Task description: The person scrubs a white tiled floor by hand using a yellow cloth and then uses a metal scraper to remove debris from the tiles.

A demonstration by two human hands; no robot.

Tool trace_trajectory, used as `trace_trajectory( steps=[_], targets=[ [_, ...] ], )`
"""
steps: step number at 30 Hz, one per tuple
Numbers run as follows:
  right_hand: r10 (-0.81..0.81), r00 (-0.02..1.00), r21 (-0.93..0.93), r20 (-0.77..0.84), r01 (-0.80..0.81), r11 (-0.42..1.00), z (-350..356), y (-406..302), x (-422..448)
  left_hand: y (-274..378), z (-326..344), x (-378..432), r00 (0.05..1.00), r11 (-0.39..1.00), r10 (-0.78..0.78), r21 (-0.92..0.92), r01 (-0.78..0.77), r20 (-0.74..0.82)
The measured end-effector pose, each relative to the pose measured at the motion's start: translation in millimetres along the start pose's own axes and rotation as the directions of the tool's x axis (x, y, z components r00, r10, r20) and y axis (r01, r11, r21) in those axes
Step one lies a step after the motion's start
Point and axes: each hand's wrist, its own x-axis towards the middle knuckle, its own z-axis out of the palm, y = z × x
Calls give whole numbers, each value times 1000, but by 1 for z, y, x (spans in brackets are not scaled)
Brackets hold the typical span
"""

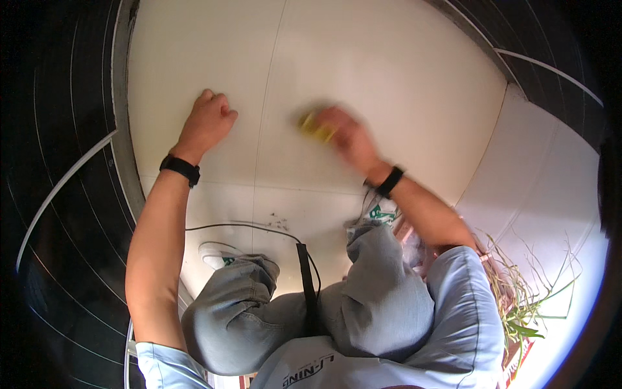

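Note:
My right hand is blurred and grips a yellow sponge or folded cloth against the cream tiled floor. Which of the two it is, the blur does not settle. To the left, my left hand is curled into a fist on or just above the same floor, and nothing shows in it. A thin dark seam between tiles runs between both hands. Each wrist wears a black band.
Dark panels with pale lines rise along the left side. A white wall stands at the right, near a plant with long leaves. A black cable crosses the floor by my shoes. Dark specks lie beyond it.

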Motion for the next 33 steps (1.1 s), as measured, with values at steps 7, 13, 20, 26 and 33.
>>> trace_trajectory(
  steps=[7, 13, 20, 26, 33],
  targets=[
    [310, 709, -129, -633, -491, 862, -209, 131, 47, 1, 9, 12, 995, 994, 76, -69, -81, -68],
    [38, 944, -359, -329, -162, 919, -51, 51, -37, 0, 2, 3, 999, 1000, 3, -29, -4, -48],
    [173, 962, -130, -211, -203, 971, -25, 31, -77, -5, 9, 8, 994, 995, 95, -9, -96, -55],
    [217, 649, -259, -729, -555, 790, -152, 113, -7, 3, 7, 10, 997, 999, 41, -14, -42, -63],
    [39, 988, -337, -147, -87, 937, -28, 28, -47, -5, 7, 3, 998, 999, -34, -18, 33, -60]
  ],
)
